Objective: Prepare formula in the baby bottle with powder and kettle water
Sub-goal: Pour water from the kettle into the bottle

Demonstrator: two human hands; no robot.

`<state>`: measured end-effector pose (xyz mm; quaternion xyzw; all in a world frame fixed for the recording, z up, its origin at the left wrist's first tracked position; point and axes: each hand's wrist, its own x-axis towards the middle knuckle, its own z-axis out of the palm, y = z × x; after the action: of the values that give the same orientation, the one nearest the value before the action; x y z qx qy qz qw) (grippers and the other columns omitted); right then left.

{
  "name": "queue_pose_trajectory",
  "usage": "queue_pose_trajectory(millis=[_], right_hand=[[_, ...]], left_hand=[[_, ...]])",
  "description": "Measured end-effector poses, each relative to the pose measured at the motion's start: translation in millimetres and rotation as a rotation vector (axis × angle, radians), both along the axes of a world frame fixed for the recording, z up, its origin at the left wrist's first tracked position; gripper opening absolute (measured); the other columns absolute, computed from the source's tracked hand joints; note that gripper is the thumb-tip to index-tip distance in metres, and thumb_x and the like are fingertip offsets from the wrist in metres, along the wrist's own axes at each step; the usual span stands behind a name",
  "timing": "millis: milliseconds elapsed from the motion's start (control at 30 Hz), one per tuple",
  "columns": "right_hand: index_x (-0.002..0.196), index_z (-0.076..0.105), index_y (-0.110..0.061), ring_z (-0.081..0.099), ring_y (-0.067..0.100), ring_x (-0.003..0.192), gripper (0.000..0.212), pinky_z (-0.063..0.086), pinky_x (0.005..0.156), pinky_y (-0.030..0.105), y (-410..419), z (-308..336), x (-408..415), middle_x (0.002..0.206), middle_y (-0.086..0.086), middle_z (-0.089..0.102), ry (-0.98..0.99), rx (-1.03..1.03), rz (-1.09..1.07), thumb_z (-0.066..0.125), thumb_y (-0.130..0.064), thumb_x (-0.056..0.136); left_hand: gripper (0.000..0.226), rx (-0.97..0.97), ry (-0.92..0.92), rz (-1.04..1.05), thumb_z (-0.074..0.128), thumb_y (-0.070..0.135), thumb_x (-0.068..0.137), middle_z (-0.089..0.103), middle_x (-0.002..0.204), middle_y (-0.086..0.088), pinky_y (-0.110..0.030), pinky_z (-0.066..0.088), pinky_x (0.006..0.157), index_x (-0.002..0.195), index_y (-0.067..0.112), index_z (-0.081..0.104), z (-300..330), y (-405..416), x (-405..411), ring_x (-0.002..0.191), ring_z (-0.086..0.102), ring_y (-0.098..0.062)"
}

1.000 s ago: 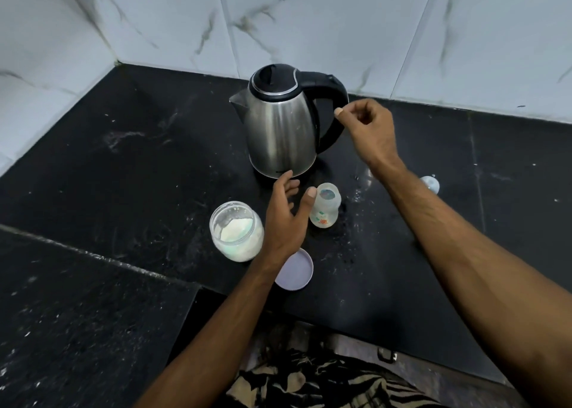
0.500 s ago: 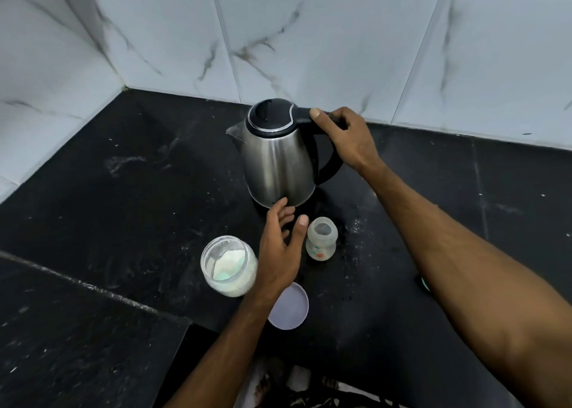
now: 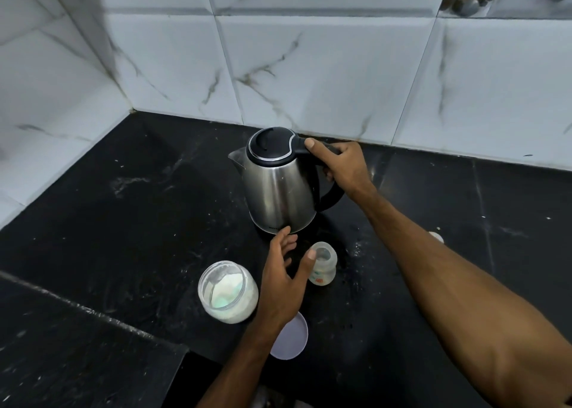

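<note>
A steel kettle [image 3: 278, 191] with a black lid stands upright on the black counter [image 3: 123, 222]. My right hand [image 3: 343, 166] grips its black handle, thumb on top near the lid. In front of it stands a small clear baby bottle [image 3: 323, 265], open at the top. My left hand [image 3: 283, 277] hovers just left of the bottle with fingers spread and relaxed, the thumb tip at the bottle's rim. A glass jar [image 3: 229, 293] of white powder stands open to the left of that hand.
The jar's pale round lid [image 3: 291, 338] lies flat on the counter under my left wrist. A small white piece [image 3: 437, 236] shows behind my right forearm. White marble tiles [image 3: 309, 73] wall the counter at back and left. The counter steps down at front left.
My right hand went from hovering beside the kettle to gripping its handle. The camera tilted up, so everything sits lower in view. My left hand stays by the bottle.
</note>
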<state>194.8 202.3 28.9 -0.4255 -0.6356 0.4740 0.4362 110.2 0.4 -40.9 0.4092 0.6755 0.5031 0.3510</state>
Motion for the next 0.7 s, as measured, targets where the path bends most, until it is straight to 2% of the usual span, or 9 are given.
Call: queue_pose_trajectory(millis=[233,500,600,700], right_hand=[[0.050,0.043,0.008,0.038,0.019,0.041,0.079,0.030,0.048,0.032,-6,-1,7,0.043,0.011,0.042,0.015,0.026,-0.068,0.072,-0.062,0.074],[0.056,0.038,0.014,0.037,0.019,0.042,0.080,0.030,0.046,0.028,-15,30,42,0.047,0.011,0.039,0.093,0.058,-0.165,0.072,-0.055,0.079],[0.056,0.037,0.013,0.036,0.020,0.044,0.083,0.031,0.047,0.030,-20,47,62,0.048,0.011,0.039,0.081,0.093,-0.200,0.071,-0.060,0.075],[0.052,0.038,0.006,0.036,0.019,0.043,0.076,0.031,0.047,0.028,-27,60,82,0.047,0.010,0.038,0.056,0.126,-0.248,0.072,-0.057,0.077]], left_hand=[[0.081,-0.002,-0.008,0.004,0.062,0.065,0.075,0.055,0.132,0.013,-0.040,0.045,0.107,0.143,0.028,0.040,-2,-4,0,0.125,0.051,0.000],[0.086,-0.007,0.022,-0.055,0.071,0.065,0.069,0.054,0.131,0.019,-0.036,0.046,0.106,0.142,0.031,0.040,-10,-5,8,0.123,0.051,0.002],[0.086,0.004,0.058,-0.082,0.072,0.060,0.068,0.055,0.132,0.016,-0.030,0.044,0.106,0.141,0.030,0.040,-13,-6,11,0.124,0.052,0.000],[0.088,0.010,0.087,-0.103,0.075,0.058,0.067,0.055,0.135,0.011,-0.017,0.042,0.102,0.141,0.027,0.040,-16,-4,14,0.124,0.051,-0.001]])
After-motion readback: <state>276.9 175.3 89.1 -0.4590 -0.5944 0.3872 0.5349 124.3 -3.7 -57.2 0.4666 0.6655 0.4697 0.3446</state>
